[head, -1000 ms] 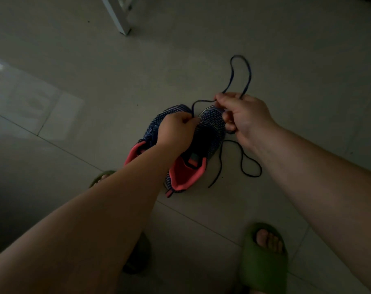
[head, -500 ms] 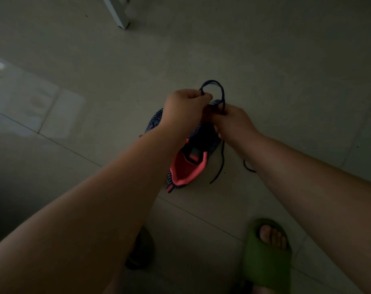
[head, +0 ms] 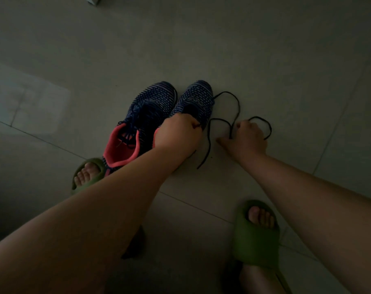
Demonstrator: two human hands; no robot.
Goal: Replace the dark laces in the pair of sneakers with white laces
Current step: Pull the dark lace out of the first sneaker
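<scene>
Stripping the dark lace out of the right-hand sneaker, judging by the loose cord. Tile floor (head: 265, 49) carries everything. Two sneakers stand side by side, toes pointing away: left sneaker (head: 142, 115) looks laced up, right sneaker (head: 196, 98) sits touching it. Green slippers (head: 255, 236) on the person's feet, near the bottom. Left hand (head: 177, 132) curls over the right sneaker's opening, gripping it there. Right hand (head: 245, 136) is down at the floor just beside that shoe, fingers curled round the dark lace (head: 210, 141), which loops across the floor. Whether one end is still threaded near the toe, can't tell. No white laces in view. Next, probably: drop the lace clear, then unlace the left sneaker.
</scene>
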